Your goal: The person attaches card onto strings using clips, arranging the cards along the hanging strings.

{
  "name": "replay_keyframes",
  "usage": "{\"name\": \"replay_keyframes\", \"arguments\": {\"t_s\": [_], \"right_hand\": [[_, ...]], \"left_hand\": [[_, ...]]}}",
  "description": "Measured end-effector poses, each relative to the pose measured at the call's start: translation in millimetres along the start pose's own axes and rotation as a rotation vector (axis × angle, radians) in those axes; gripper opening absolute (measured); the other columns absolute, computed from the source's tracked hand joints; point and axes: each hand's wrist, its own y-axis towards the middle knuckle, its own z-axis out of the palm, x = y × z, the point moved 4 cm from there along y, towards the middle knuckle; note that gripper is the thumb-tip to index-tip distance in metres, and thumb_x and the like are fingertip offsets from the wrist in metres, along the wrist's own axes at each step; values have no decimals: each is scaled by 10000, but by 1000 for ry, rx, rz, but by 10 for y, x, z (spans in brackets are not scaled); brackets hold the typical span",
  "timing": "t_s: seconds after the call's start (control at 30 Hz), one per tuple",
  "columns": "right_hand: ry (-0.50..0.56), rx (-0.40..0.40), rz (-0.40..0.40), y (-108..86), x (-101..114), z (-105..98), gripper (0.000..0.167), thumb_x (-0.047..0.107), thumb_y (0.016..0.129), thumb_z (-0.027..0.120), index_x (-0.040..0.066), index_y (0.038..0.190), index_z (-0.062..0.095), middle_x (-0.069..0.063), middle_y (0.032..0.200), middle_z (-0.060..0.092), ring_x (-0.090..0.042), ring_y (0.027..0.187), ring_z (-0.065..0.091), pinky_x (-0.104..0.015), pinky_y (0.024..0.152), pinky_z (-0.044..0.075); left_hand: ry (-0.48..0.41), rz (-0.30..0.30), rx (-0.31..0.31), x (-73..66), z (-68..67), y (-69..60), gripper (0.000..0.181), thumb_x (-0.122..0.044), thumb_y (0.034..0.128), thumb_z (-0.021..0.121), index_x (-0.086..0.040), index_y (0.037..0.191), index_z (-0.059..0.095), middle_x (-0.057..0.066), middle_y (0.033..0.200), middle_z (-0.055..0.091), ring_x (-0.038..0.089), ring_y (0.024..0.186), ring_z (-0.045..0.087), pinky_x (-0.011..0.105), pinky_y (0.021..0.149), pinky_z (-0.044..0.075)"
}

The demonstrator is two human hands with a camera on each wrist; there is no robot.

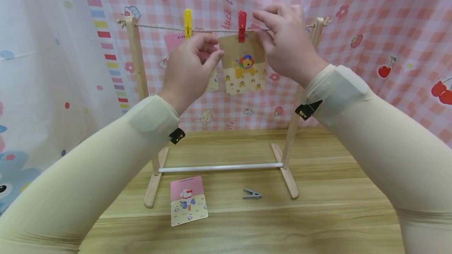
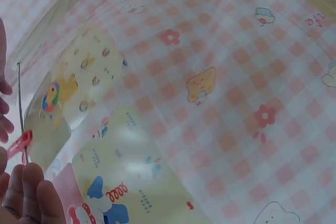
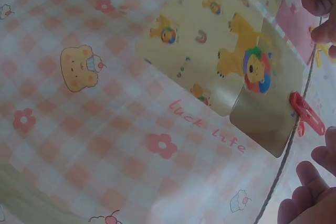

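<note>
A brown-and-cream lion card (image 1: 243,65) hangs from the rope under a red clothespin (image 1: 241,26). My left hand (image 1: 192,67) is raised at the card's left edge, fingers loosely bent, with nothing seen in them; it partly covers a pink card (image 1: 173,42) under a yellow clothespin (image 1: 188,22). Right of the red clothespin, my right hand (image 1: 287,42) has its fingers spread near the card's upper right corner; whether the thumb touches the card I cannot tell. The right wrist view shows the red clothespin (image 3: 306,113) apart from the fingers of both hands.
The rope is strung between two wooden posts (image 1: 138,57), joined low down by a white rod (image 1: 222,167). On the wooden table (image 1: 226,230) lie a pink-and-cream card (image 1: 188,201) and a grey clothespin (image 1: 252,194). A checked cloth (image 1: 353,81) hangs behind.
</note>
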Motion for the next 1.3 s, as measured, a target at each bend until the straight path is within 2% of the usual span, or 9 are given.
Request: {"name": "replay_keyframes", "arguments": {"t_s": [0.23, 0.37, 0.47, 0.63, 0.83, 0.97, 1.13, 1.3], "right_hand": [[47, -53, -40, -223, -52, -27, 392, 187, 1089, 562, 120, 1472, 613, -102, 1489, 568, -304, 1371, 378, -443, 1115, 294], [62, -72, -103, -401, -77, -3, 360, 145, 1073, 592, 60, 1419, 645, -149, 1439, 606, -348, 1322, 428, -468, 1088, 310], [67, -75, -144, -540, -102, 42, 344, 109, 1058, 612, 19, 1386, 657, -174, 1398, 634, -379, 1289, 471, -490, 1060, 336], [71, -86, -201, -765, -138, 160, 306, 38, 1018, 651, -28, 1314, 688, -211, 1286, 677, -421, 1218, 530, -535, 1033, 374], [90, -55, -221, -971, -236, 327, 293, 3, 996, 665, -42, 1283, 701, -225, 1235, 683, -424, 1169, 542, -545, 1018, 383], [95, 4, -177, -1086, -313, 436, 301, 22, 1012, 656, -13, 1308, 698, -215, 1267, 673, -420, 1189, 527, -540, 1003, 403], [100, 117, -77, -1225, -396, 561, 322, 78, 1051, 626, 22, 1365, 670, -188, 1334, 643, -397, 1226, 503, -519, 950, 463], [92, 178, -49, -1358, -462, 704, 336, 82, 1049, 630, 9, 1377, 654, -200, 1341, 642, -401, 1233, 527, -540, 974, 480]], "left_hand": [[52, 123, 90, 107, 48, -197, 315, -302, 1048, 673, -124, 1308, 676, -11, 1122, 740, 115, 885, 719, 308, 770, 598], [108, 191, 163, 226, 66, -333, 376, -316, 1032, 699, -122, 1351, 661, 27, 1191, 742, 168, 964, 757, 381, 837, 625], [143, 209, 216, 338, 76, -439, 404, -327, 1029, 701, -121, 1373, 652, 44, 1259, 734, 188, 1027, 746, 399, 890, 622], [214, 187, 294, 545, 89, -613, 432, -340, 1029, 697, -126, 1399, 639, 48, 1331, 710, 236, 1141, 705, 453, 958, 598], [249, 172, 358, 785, 120, -813, 462, -356, 1012, 721, -102, 1391, 645, 61, 1383, 700, 266, 1250, 683, 492, 1054, 560], [253, 145, 407, 925, 145, -939, 471, -349, 1021, 710, -105, 1416, 629, 66, 1441, 669, 292, 1342, 629, 518, 1128, 504], [273, 110, 446, 1060, 183, -1077, 498, -370, 1016, 712, -127, 1439, 609, 67, 1485, 635, 313, 1386, 593, 544, 1138, 491], [293, 101, 470, 1162, 218, -1195, 534, -399, 1008, 717, -137, 1457, 596, 68, 1515, 609, 319, 1401, 578, 546, 1147, 482]]}}
